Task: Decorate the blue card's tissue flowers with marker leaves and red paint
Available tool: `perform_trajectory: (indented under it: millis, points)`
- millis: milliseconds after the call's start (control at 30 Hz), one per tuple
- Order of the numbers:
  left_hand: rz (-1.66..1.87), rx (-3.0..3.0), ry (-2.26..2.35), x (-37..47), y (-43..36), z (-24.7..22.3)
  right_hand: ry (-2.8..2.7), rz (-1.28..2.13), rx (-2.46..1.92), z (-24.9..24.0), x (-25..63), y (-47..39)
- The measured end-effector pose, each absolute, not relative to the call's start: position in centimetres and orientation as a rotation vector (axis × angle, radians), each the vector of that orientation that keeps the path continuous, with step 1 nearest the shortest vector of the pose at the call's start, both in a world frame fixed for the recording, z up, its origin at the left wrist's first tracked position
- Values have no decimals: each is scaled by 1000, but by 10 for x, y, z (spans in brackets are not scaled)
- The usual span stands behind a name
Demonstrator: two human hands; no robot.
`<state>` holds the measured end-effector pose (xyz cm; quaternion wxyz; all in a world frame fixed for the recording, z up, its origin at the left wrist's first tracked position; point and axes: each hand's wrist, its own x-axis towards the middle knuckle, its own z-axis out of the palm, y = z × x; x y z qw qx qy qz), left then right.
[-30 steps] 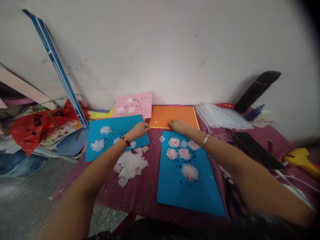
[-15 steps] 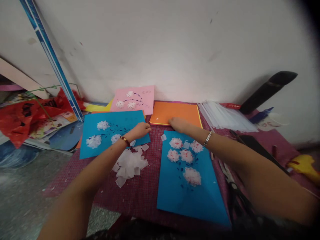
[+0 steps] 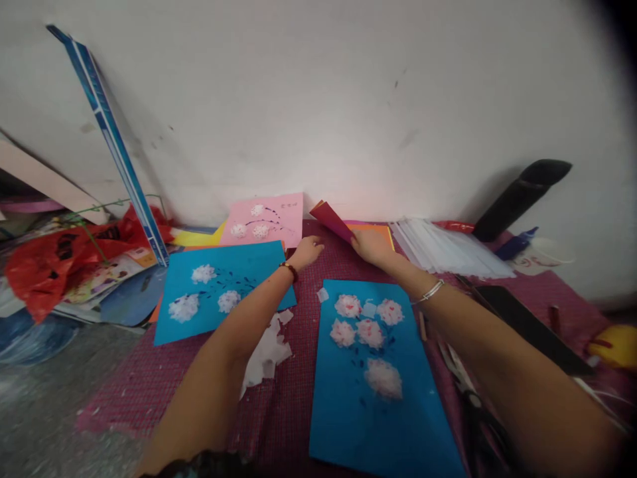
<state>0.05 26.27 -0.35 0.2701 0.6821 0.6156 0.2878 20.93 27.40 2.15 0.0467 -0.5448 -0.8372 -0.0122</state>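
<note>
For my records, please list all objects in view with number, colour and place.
Blue flower pictures: 2, blue, left and right
Pink flower picture: 1, pink, far centre
Lifted sheet: 1+, dark red, centre
Orange sheet: 1+, orange, far centre
Paper squares: many, white, centre
Thin strips: many, whitish, far right
Scissors: 1, black, right
Long object: 1, black, leaning right
Long strip: 1, blue, leaning left
Plastic bag: 1, red, left
Cloth: 1, magenta, beneath pictures
Blurred clutter: uncounted, mixed, both edges
Beaded bracelet: 1, brown, left wrist
Bangle: 1, silver, right wrist
Left hand: 1, bare, beside lifted sheet
Right hand: 1, bare, holding lifted sheet
</note>
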Motion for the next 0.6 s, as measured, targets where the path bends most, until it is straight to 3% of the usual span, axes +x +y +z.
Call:
perform_trajectory:
  millis: [267, 600]
  points:
    - [607, 1958, 1805, -40, 223, 0, -2691, 37, -1542, 6, 192, 254]
    - [163, 2429, 1687, 6, 206, 11, -2869, 54, -1368, -8, 203, 238]
